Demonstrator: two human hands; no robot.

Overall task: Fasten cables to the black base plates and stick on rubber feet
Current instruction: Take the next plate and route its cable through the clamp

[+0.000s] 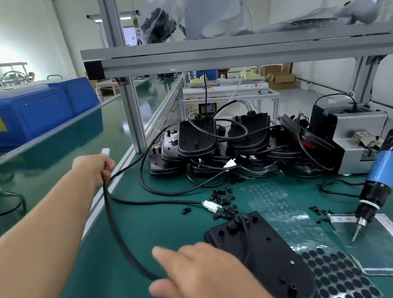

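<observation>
My left hand [96,171] reaches out to the bench's left edge and grips a black cable [118,236] near its white plug [105,152]. The cable loops down toward my right hand [200,279], which hovers with spread fingers, blurred, over the near end of a black base plate [265,251] lying flat on the green mat. A sheet of black rubber feet [339,278] lies under the plate's right side. Small black cable clips [224,201] lie scattered just beyond the plate. Whether my right hand touches the cable is hidden.
A pile of black base plates with cables [229,148] sits at the back. Another cable with a white connector [211,205] crosses the mat. A blue electric screwdriver [380,176] hangs at the right, above a plastic bag [376,249] and small screws [320,213]. An aluminium frame post [131,112] stands behind.
</observation>
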